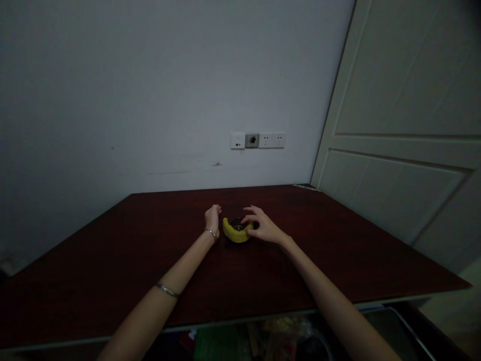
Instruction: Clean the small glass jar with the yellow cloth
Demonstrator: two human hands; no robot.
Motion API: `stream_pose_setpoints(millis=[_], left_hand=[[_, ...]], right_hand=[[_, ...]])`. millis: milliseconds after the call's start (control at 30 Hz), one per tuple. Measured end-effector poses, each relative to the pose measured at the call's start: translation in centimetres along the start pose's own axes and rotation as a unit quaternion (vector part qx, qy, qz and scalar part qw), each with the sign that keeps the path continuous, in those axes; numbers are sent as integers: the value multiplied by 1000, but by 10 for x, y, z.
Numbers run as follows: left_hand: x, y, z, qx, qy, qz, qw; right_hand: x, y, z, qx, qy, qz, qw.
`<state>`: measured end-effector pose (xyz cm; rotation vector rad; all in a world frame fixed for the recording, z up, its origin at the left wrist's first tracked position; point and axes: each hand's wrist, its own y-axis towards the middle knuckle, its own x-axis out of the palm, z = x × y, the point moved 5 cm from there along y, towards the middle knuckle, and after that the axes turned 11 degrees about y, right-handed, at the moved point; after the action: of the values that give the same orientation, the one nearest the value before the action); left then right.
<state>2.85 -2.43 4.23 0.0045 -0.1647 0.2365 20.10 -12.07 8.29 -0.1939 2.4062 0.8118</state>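
A pale wall backs the dark red table, a panelled door along its right edge. Well in from the front edge, the left hand is narrow, contents hidden; the right hand has parted fingers at the banana, grip unclear. Between them, the banana could roll or nudge the shiny round dish behind if a fingertip catches.

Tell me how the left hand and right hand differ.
The left hand has fingers together; the right hand has fingers spread. The left hand is clear of the banana; the right hand overlaps its right end. The left hand has a bracelet at the wrist; the right hand has none. Neither wears a glove.
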Motion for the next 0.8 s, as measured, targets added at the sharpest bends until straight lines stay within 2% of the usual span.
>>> stream_pose_setpoints(millis=[267, 400, 467, 533, 567, 633, 733, 800], left_hand=[[-18, 5, 22, 1, -22, -1, 1000], [-21, 5, 32, 16, -28, 0, 999], [-21, 4, 39, 45, -25, 1, 999], [-21, 0, 51, 115, 9, 2, 993], [-20, -5, 59, 167, 41, 0, 985], [-16, -20, 75, 281, 124, -10, 952], [-7, -50, 93, 425, 224, -34, 876], [0, -68, 98, 481, 265, -57, 834]], right_hand=[[6, -7, -12, -32, -60, -69, 995], [7, -7, -12, -45, -71, -69, 994], [5, -6, -15, -56, -52, -58, 995], [3, -2, -20, -64, -21, -35, 997], [1, 0, -22, -64, -4, -17, 998], [-5, 4, -24, -56, 34, 30, 997], [-14, 10, -23, -35, 102, 107, 988], [-19, 14, -20, -20, 157, 148, 976]])
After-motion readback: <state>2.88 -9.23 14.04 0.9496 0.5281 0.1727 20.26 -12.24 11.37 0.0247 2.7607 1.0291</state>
